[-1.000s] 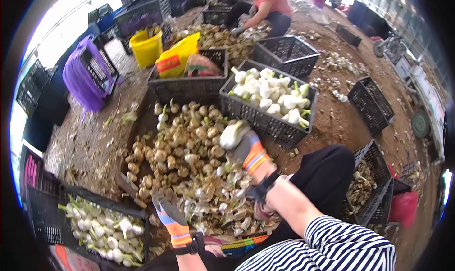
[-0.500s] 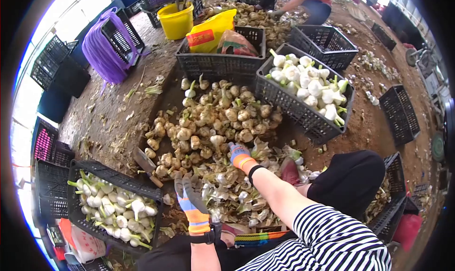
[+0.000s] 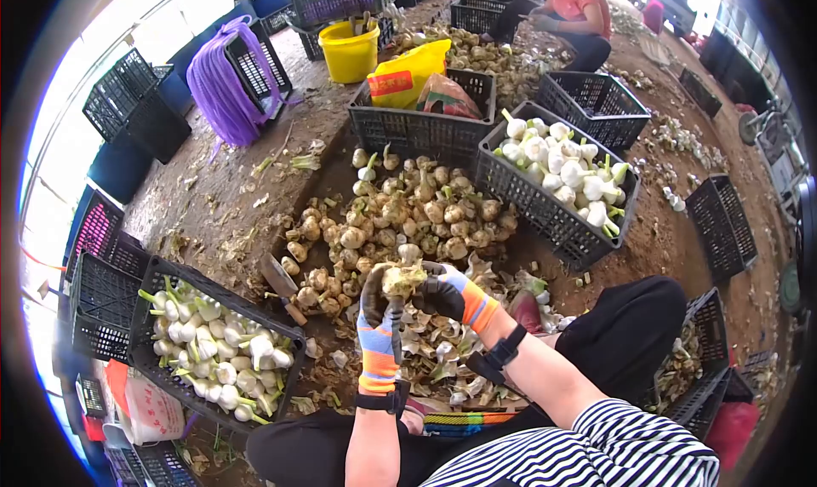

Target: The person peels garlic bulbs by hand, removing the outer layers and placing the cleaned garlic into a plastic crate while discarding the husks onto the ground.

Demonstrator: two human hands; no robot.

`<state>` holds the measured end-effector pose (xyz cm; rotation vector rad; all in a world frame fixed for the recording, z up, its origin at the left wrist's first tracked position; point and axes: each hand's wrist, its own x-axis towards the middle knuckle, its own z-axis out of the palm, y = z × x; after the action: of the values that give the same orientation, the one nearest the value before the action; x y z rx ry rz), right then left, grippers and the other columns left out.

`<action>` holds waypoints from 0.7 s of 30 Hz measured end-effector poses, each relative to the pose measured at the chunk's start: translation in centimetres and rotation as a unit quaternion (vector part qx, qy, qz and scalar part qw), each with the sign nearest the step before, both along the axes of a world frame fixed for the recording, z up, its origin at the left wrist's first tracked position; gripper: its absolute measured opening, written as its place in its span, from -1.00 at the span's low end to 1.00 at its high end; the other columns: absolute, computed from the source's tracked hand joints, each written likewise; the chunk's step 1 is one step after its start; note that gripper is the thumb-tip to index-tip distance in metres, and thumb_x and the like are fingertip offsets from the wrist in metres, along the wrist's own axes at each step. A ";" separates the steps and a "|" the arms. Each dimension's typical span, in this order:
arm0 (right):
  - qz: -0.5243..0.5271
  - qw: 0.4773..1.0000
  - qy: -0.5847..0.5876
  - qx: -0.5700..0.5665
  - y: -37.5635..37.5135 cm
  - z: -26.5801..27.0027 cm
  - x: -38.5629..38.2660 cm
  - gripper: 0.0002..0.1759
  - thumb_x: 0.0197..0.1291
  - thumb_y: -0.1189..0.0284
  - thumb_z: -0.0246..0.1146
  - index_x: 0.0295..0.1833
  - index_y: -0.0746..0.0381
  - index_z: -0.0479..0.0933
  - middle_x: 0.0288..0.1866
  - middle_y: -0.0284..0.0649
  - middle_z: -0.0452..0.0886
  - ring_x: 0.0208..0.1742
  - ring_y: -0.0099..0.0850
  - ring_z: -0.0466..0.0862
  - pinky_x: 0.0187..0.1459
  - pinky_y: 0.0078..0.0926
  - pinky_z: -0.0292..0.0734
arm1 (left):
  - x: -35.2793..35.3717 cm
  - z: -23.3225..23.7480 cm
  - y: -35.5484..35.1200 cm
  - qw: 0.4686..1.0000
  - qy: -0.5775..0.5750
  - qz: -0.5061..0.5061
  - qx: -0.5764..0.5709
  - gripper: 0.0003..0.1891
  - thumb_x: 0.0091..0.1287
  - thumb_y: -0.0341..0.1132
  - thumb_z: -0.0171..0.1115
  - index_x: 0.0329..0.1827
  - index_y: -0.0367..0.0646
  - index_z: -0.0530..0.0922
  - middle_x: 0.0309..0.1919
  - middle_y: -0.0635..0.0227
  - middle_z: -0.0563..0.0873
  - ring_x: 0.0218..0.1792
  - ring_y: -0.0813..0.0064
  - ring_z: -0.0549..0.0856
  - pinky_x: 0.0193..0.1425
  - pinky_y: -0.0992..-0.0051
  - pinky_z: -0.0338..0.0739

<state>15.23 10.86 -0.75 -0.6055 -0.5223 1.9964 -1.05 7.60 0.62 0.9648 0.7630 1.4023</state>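
Garlic bulb (image 3: 402,280) between left hand (image 3: 377,306) and right hand (image 3: 446,293); bag label (image 3: 391,83) illegible

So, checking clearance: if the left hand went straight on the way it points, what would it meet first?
Past the bulb it holds, the left hand likely meets the muddy garlic pile; depth unclear.

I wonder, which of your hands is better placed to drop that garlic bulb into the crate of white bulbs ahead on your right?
Probably the right hand: it grips the garlic bulb on the side facing that crate, while the left hand sits across the bulb, farther away.
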 end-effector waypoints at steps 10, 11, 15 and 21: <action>-0.100 0.988 -0.098 0.059 -2.6 5.1 -4.9 -0.59 0.06 0.46 0.42 0.05 0.24 0.52 -0.14 -0.35 0.65 -0.20 -0.55 0.64 -0.21 -0.60 0.57 | -0.7 0.2 -1.2 0.969 0.145 0.154 0.128 -0.36 -0.02 -0.60 0.45 0.17 -0.22 0.38 0.07 0.24 0.54 0.07 0.39 0.58 0.15 0.41 0.54; -0.123 0.984 -0.113 0.055 -2.6 5.5 -5.2 -0.61 0.06 0.48 0.42 0.02 0.25 0.54 -0.16 -0.33 0.66 -0.21 -0.55 0.65 -0.20 -0.59 0.58 | -0.7 0.4 -1.3 0.959 0.181 0.163 0.146 -0.38 -0.01 -0.59 0.44 0.16 -0.23 0.38 0.04 0.25 0.57 0.05 0.40 0.59 0.14 0.42 0.54; -0.132 0.980 -0.130 0.066 -3.1 6.6 -5.3 -0.68 0.06 0.53 0.40 -0.02 0.29 0.59 -0.17 -0.29 0.69 -0.22 -0.53 0.67 -0.18 -0.56 0.60 | -1.0 0.4 -1.6 0.966 0.133 0.174 0.136 -0.38 -0.05 -0.63 0.44 0.11 -0.20 0.39 0.04 0.23 0.55 0.03 0.41 0.59 0.12 0.39 0.55; -0.079 0.990 -0.076 0.083 -3.6 6.9 -4.2 -0.66 0.07 0.60 0.35 0.02 0.33 0.58 -0.13 -0.28 0.68 -0.18 -0.52 0.67 -0.14 -0.61 0.60 | -1.5 1.1 -1.6 0.974 0.111 0.157 0.118 -0.37 -0.06 -0.67 0.43 0.11 -0.20 0.38 0.04 0.22 0.55 0.03 0.37 0.59 0.11 0.37 0.56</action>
<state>10.99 7.27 6.15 -0.6781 -0.7036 1.7467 -2.52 6.05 1.72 1.2407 0.9621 1.7046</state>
